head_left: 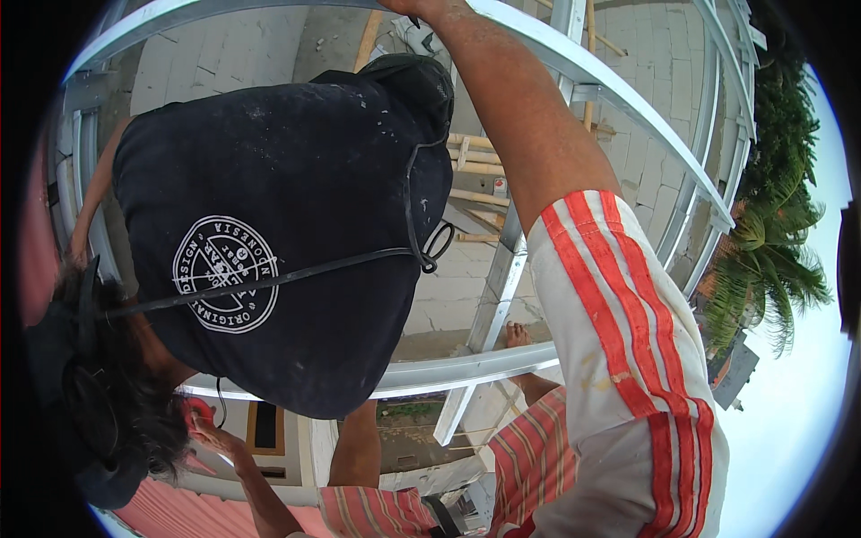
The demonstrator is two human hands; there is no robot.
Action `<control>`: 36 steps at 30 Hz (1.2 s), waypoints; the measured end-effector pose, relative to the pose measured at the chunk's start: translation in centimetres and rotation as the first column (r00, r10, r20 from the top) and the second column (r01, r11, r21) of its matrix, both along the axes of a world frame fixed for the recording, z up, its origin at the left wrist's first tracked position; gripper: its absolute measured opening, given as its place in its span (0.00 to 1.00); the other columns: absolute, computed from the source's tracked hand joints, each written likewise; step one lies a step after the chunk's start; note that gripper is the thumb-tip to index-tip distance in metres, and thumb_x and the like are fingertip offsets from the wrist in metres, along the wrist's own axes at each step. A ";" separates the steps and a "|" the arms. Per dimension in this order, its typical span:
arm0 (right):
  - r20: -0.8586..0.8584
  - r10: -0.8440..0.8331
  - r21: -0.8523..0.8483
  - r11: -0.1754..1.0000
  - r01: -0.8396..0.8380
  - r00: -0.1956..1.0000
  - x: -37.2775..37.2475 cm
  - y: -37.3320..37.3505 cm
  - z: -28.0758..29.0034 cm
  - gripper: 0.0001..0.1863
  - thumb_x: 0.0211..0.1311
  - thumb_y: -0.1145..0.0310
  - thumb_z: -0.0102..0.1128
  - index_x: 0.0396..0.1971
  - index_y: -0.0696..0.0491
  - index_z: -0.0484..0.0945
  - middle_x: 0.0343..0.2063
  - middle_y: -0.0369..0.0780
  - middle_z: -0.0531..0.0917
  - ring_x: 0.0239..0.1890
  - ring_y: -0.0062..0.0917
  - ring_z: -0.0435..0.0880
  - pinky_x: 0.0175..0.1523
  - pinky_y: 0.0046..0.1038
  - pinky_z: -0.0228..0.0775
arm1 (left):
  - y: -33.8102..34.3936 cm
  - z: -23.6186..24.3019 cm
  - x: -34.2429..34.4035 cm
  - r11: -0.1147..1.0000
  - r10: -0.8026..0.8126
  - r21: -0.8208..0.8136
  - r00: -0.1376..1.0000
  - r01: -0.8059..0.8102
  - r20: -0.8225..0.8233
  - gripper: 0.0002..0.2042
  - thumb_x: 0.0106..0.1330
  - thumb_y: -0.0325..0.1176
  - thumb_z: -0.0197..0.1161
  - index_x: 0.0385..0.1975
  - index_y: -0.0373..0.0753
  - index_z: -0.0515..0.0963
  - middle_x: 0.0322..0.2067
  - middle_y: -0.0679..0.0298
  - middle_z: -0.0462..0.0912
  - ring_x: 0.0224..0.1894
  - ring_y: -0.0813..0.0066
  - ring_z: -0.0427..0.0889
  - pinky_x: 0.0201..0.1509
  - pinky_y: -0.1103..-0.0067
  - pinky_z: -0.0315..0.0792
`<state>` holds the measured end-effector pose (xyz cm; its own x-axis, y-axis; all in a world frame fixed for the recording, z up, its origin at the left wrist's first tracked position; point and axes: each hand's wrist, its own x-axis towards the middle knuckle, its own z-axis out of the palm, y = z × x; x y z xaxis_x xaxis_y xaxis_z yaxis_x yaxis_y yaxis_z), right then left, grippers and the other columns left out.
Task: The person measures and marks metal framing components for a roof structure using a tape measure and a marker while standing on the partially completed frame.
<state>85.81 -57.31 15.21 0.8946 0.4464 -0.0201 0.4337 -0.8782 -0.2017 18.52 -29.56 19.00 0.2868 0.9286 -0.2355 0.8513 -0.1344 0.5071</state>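
Observation:
At the top edge my right hand [429, 9] is closed on a curved-looking silver metal beam [529, 34], its fingers partly cut off by the frame. My right arm stretches up to it in a white sleeve with red stripes. Low on the left, my left hand [215, 438] grips a red object [199, 414], whose kind I cannot make out; a black cord hangs beside it. The head of a co-worker partly hides that object. This person, in a black shirt [314, 179], bends across the view between my arms.
Another silver beam [466, 369] crosses below, joined to an upright metal piece [502, 282]. My bare foot [517, 334] rests by that joint. Bamboo poles [475, 161] and a pale block surface lie farther below. Palm trees [776, 260] stand at the right, and pink roofing [193, 513] lies lower left.

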 end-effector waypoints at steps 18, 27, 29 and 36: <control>0.031 -0.031 -0.004 1.000 0.031 0.999 -1.8 -18.2 -0.1 0.32 0.67 0.39 0.32 0.41 0.49 0.79 0.32 0.46 0.83 0.39 0.44 0.82 0.46 0.44 0.72 | -25.1 15.2 15.1 0.655 -0.328 -0.403 0.721 0.639 0.611 0.30 0.64 0.59 0.48 0.40 0.30 0.71 0.24 0.54 0.78 0.28 0.65 0.78 0.40 0.71 0.72; -0.020 -0.038 0.008 0.999 0.038 0.999 -1.1 -18.1 0.2 0.29 0.68 0.43 0.37 0.31 0.49 0.83 0.26 0.44 0.83 0.32 0.37 0.84 0.42 0.42 0.75 | -29.5 5.0 51.5 0.845 -0.198 -0.014 0.336 0.535 0.921 0.16 0.67 0.40 0.51 0.41 0.30 0.73 0.30 0.57 0.80 0.29 0.68 0.81 0.44 0.75 0.77; -0.008 -0.050 0.027 0.998 0.050 0.999 -1.3 -17.8 0.7 0.29 0.67 0.43 0.38 0.30 0.48 0.84 0.26 0.43 0.83 0.33 0.35 0.84 0.41 0.41 0.75 | -29.8 3.5 52.8 0.863 -0.223 0.022 0.341 0.504 0.913 0.17 0.64 0.40 0.54 0.41 0.30 0.73 0.30 0.57 0.79 0.28 0.69 0.80 0.42 0.76 0.77; 0.092 0.025 0.160 0.986 -0.040 0.995 0.7 -20.1 -1.8 0.19 0.57 0.54 0.50 0.27 0.53 0.84 0.30 0.49 0.84 0.37 0.42 0.84 0.42 0.42 0.75 | -40.7 -8.0 37.8 0.768 -0.228 -0.237 0.600 0.595 0.767 0.16 0.64 0.38 0.57 0.44 0.33 0.68 0.39 0.63 0.72 0.37 0.77 0.73 0.43 0.81 0.72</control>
<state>86.51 -77.39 13.39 0.8745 0.4661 0.1343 0.4842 -0.8224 -0.2986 56.34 -70.26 11.00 0.8503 0.5072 -0.1407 0.1598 0.0059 0.9871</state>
